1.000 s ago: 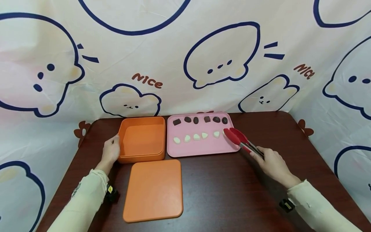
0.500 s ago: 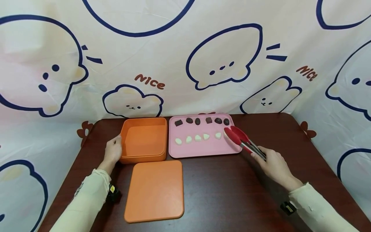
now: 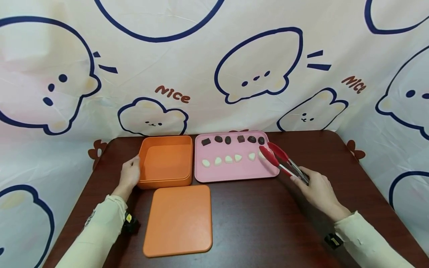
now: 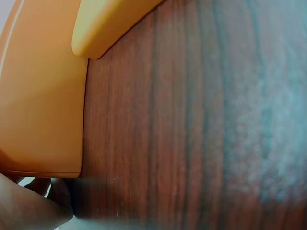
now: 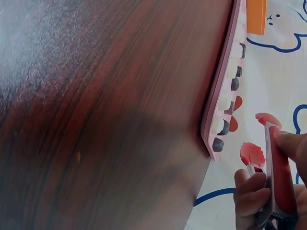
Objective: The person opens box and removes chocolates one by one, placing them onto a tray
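In the head view, my right hand (image 3: 320, 191) holds a pair of red-tipped metal tongs (image 3: 269, 155). Their tips are spread apart over the right end of a pink tray (image 3: 234, 175), nearest a white piece (image 3: 261, 155) there, with nothing gripped. Several white pieces (image 3: 228, 159) form a row on the tray, behind them a row of dark brown, chocolate-like pieces (image 3: 241, 139). In the right wrist view, thumb and fingers wrap the tongs' red handle (image 5: 282, 177). My left hand (image 3: 130, 174) grips the left side of an orange box (image 3: 165, 183); its fingers are partly hidden.
A flat orange lid (image 3: 178, 221) lies on the dark wooden table (image 3: 261, 223) in front of the box. Tray and box stand side by side near the back edge. A white cartoon-printed cloth (image 3: 201, 74) hangs behind and at both sides.
The tongs' tips have spread wider and risen slightly, and the rightmost white piece shows more. My left hand and the box keep their places; the whole view shifts slightly.
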A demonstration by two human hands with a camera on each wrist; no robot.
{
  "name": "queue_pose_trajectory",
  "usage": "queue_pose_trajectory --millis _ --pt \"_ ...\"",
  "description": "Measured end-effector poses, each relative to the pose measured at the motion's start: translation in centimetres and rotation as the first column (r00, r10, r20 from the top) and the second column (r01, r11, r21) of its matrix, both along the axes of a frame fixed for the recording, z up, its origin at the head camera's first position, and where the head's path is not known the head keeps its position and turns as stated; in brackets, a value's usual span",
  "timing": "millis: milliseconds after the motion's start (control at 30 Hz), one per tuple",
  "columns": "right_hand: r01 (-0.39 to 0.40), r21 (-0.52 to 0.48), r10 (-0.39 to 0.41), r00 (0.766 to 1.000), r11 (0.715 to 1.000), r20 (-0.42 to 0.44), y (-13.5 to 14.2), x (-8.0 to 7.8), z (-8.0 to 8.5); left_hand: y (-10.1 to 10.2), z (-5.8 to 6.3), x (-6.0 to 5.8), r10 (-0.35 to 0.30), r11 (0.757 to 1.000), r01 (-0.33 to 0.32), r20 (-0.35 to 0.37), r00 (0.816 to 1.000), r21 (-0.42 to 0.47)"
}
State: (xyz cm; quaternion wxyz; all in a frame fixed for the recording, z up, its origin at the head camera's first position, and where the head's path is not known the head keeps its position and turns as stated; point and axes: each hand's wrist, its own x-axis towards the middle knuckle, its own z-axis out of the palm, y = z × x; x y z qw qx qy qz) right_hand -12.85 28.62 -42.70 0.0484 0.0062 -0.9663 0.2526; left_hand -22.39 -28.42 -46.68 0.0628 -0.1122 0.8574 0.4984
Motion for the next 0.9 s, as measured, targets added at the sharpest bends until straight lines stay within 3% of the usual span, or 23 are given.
queue_pose_trajectory --millis 600,900 --pt "0.03 -0.034 -0.032 0.998 0.999 -0.051 2.6 -1.0 -1.7 0.1 0.3 0.2 0.008 1.0 -0.008 0.005 1.0 -0.011" --pt "0.068 -0.003 -0.068 0.998 0.998 -0.014 4.1 -1.5 -3.0 0.3 0.4 0.2 0.004 1.0 -0.004 0.005 1.0 0.003"
